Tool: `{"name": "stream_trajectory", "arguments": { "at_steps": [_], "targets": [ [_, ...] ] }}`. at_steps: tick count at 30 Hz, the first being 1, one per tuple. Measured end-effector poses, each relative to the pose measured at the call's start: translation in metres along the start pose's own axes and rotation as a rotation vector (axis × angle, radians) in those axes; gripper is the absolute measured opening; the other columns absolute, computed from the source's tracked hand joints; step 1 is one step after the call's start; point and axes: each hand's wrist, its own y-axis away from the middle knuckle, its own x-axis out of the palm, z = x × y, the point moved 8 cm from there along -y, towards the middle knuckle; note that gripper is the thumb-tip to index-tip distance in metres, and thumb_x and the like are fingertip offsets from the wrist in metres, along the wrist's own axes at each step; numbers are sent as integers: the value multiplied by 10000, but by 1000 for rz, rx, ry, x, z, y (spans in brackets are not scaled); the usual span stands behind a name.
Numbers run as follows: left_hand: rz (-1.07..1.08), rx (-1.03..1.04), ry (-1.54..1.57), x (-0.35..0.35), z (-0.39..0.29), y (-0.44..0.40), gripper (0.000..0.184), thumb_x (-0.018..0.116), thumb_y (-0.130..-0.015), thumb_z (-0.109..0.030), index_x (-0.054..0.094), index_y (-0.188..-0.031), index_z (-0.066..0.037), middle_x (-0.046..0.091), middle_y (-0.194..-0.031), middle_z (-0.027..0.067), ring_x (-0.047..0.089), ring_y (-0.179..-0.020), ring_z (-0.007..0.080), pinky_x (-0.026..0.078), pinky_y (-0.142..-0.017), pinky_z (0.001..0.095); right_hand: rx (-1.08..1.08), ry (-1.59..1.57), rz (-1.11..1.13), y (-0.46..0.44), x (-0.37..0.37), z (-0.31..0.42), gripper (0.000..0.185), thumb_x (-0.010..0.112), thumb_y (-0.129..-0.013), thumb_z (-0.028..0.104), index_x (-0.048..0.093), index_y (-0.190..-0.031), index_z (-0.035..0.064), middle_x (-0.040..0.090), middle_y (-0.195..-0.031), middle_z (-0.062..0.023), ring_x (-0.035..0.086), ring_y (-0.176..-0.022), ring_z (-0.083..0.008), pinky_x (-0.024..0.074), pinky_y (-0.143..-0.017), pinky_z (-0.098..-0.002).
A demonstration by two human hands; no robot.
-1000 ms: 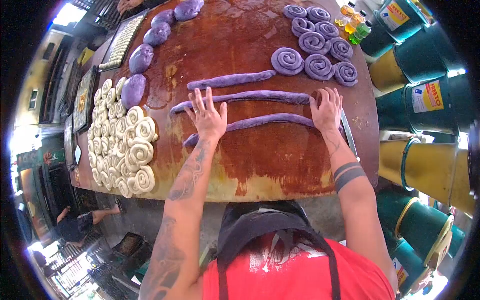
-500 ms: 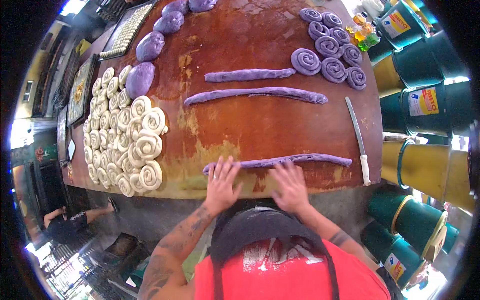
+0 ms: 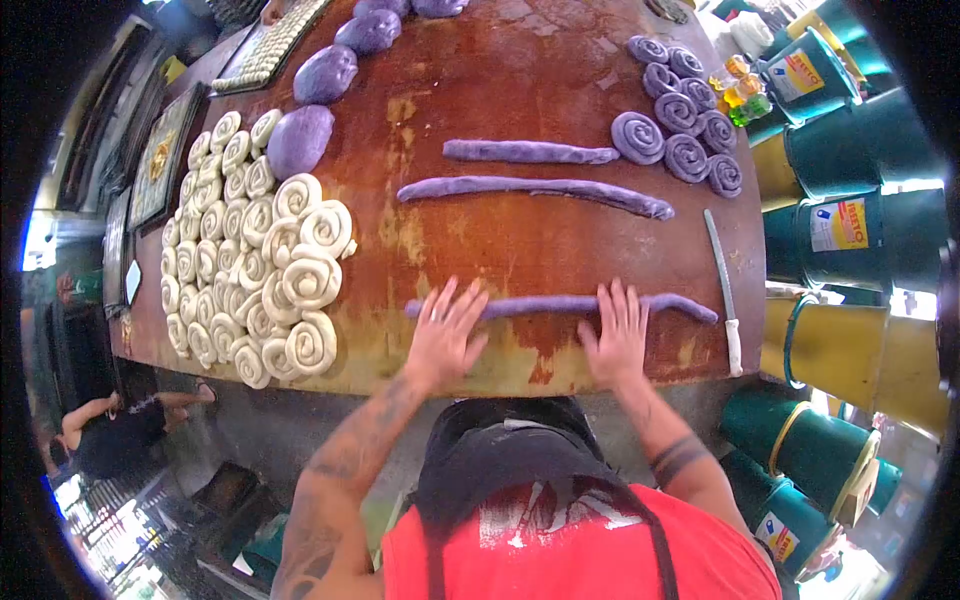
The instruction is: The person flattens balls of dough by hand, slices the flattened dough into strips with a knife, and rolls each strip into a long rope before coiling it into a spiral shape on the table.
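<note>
A long purple dough rope [image 3: 545,306] lies across the near part of the wooden table. My left hand [image 3: 443,330] rests flat on the rope near its left end, fingers spread and a ring on one finger. Toward the rope's right part, my right hand [image 3: 619,330] lies on it with fingers stretched out. Farther off lie two more purple ropes, a shorter one [image 3: 530,152] and a longer one [image 3: 540,190]. Purple dough spirals [image 3: 685,158] cluster at the far right.
White dough spirals [image 3: 250,255] are piled at the left, beside purple dough lumps [image 3: 300,140]. A long serrated knife [image 3: 722,285] lies near the table's right edge. Green buckets [image 3: 870,230] line the right side. A person [image 3: 120,430] is at the lower left, and trays [image 3: 170,165] stand beyond the table's left edge.
Both hands have moved forward over the rope, and my right hand has shifted right. The rope looks smoother and straighter in its middle. The camera view has shifted slightly.
</note>
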Motion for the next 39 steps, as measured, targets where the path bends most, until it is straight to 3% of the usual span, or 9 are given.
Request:
{"name": "stream_trajectory", "arguments": {
  "at_steps": [5,14,21,26,28,30,32,37,39],
  "targets": [
    [-12,-183,-39,12,-35,44,772,645,-948,-463,397,-1609,-150,248,-1708,181,157,-1577,468,132,-1242,673,-75,58,208,54,-13,-28,739,665,-940,424,427,-1594,176,341,-1683,-108,194,-1584,-412,112,-1269,-643],
    [-607,-534,-233,-53,74,-126,693,541,-1022,-494,388,-1609,-159,213,-1714,197,224,-1559,447,140,-1238,667,202,88,-311,-144,-70,-141,540,630,-994,422,546,-1433,120,477,-1547,-162,361,-1491,-407,215,-1237,-636],
    [-207,-247,-145,-6,-16,1,558,610,-991,-380,557,-1491,-140,408,-1614,213,361,-1497,420,213,-1212,635,144,93,0,31,-61,-180,625,674,-949,394,522,-1491,121,475,-1567,-178,458,-1409,-423,304,-1204,-552],
    [-337,-776,52,-31,28,59,442,692,-935,-334,656,-1283,-64,604,-1353,221,555,-1262,434,418,-1059,541,357,-112,23,23,5,-283,389,565,-978,381,718,-894,33,676,-789,-222,656,-773,-389,522,-766,-508],
    [-443,-898,169,-32,46,54,333,713,-920,-298,695,-1068,0,687,-1155,225,642,-1072,423,507,-927,483,400,-1140,142,-34,-24,-205,399,511,-1026,345,712,-846,51,688,-809,-114,620,-692,-203,501,-661,-365],
    [-597,-614,351,-19,46,16,322,692,-938,-282,736,-1068,10,726,-1047,220,682,-1040,385,533,-948,452,234,-1316,59,-88,-87,-92,343,511,-1029,301,706,-868,69,688,-836,-56,613,-696,-175,489,-645,-354],
    [-89,-359,515,-29,17,-43,366,698,-942,-209,696,-1230,16,689,-1260,226,657,-1167,367,514,-1008,435,23,-1418,105,-117,-138,27,310,504,-1034,265,705,-959,41,676,-820,-48,618,-719,-180,504,-693,-344],
    [-761,-144,961,-97,32,-74,565,673,-955,-97,481,-1465,50,527,-1514,227,555,-1355,263,468,-1089,370,-126,-1458,577,-85,-145,176,255,531,-1022,176,698,-1063,-11,719,-1095,-112,693,-887,-193,534,-844,-335],
    [-381,-121,1470,-27,86,-77,536,680,-922,-28,525,-1433,25,566,-1458,226,557,-1356,270,461,-1103,368,-114,-1317,458,-69,-137,170,305,513,-1037,217,701,-1059,-23,729,-1039,-109,695,-881,-201,542,-846,-352]
  ]
}}
